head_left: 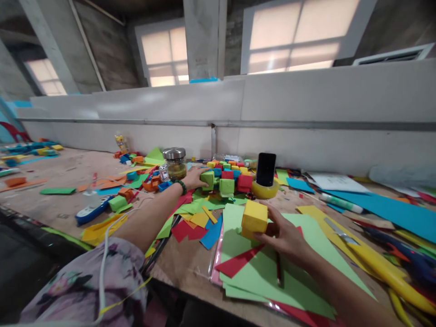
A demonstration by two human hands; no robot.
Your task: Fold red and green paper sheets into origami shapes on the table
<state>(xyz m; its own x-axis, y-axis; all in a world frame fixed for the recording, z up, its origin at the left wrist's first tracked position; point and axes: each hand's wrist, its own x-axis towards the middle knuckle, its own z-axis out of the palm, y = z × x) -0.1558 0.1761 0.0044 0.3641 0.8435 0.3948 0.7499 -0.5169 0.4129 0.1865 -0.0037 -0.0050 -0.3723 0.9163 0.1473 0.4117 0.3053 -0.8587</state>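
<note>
A yellow paper cube [254,218] is pinched between the thumb and fingers of my right hand [277,231], held just above a stack of light green sheets [299,268]. My left hand [195,178] reaches forward to a green paper cube [207,180], its fingers closed over the cube's left side and top. That cube sits at the left front of a cluster of coloured cubes. Beside it are another green cube [226,187] and a red cube [244,183]. A red paper strip [238,262] and a dark pencil-like stick [279,270] lie on the green sheets.
A lidded glass mug [176,165] stands left of the cubes. A phone [266,169] leans upright in a yellow tape roll [265,189]. On the right lie a yellow-handled knife [378,259], a dark blue tool [402,247] and a glue tube [341,203]. Paper scraps and a white cord [106,254] are at left.
</note>
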